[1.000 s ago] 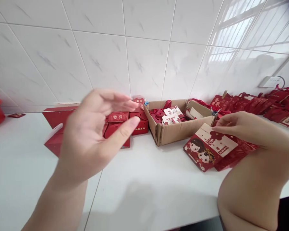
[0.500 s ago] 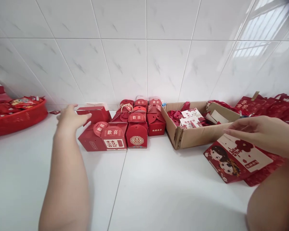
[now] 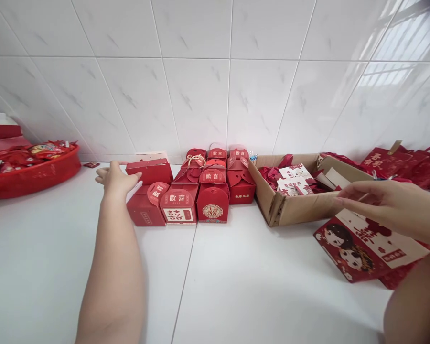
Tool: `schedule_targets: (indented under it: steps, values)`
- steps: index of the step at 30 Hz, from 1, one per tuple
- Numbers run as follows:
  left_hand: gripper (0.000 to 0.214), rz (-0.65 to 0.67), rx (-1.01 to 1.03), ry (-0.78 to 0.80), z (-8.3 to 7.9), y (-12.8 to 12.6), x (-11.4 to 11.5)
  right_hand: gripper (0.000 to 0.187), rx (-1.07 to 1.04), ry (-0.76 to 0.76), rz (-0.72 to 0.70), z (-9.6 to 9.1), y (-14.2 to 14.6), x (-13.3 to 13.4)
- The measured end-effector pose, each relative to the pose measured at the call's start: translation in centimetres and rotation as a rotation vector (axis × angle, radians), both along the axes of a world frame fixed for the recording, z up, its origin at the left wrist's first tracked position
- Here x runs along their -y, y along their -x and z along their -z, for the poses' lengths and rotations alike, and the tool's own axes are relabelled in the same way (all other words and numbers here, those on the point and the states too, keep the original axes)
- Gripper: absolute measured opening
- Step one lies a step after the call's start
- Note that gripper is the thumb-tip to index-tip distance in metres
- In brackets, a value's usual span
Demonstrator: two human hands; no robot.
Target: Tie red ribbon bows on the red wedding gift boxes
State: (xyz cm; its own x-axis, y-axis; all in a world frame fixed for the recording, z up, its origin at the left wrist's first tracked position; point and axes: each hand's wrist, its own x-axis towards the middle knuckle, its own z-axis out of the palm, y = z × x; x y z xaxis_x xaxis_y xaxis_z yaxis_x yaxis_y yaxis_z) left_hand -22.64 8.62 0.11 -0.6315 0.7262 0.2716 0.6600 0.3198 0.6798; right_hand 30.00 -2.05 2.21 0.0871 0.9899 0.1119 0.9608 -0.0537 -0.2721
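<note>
My left hand [image 3: 117, 180] reaches to the back left with fingers spread, beside an upright red box [image 3: 148, 173]; whether it touches it I cannot tell. In front of that box stand a plain-sided red carton [image 3: 145, 210] and a favor box [image 3: 180, 210] with a white label. Another red favor box [image 3: 213, 206] with a round gold emblem is next to them. My right hand [image 3: 383, 203] hovers over a red and cream gift bag [image 3: 358, 246] printed with two cartoon faces. Its thumb stands apart from the fingers, and nothing shows between them.
An open cardboard box [image 3: 301, 209] holds cards and red ribbon-like pieces. Several red bags [image 3: 397, 160] lie behind it at right. At far left a red basin [image 3: 53, 174] holds wrapped sweets. A white tiled wall [image 3: 197, 105] rises behind the white surface [image 3: 258, 272].
The view has turned slightly left, so everything sits further right. My left hand stays beside the upright red box, its fingers slightly lower. My right hand remains over the gift bag.
</note>
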Motion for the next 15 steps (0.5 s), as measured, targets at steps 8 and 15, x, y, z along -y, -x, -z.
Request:
schedule_targets:
  steps: [8,15]
  values:
    - [0.06,0.117,0.228,-0.139,-0.5,-1.3,0.4,0.022,-0.149,-0.355,0.042,0.7,4.1,-3.6]
    - [0.061,0.059,0.002,-0.516,-2.2,0.4,0.4,0.032,-0.038,-0.212,0.138,3.9,4.4,-8.2]
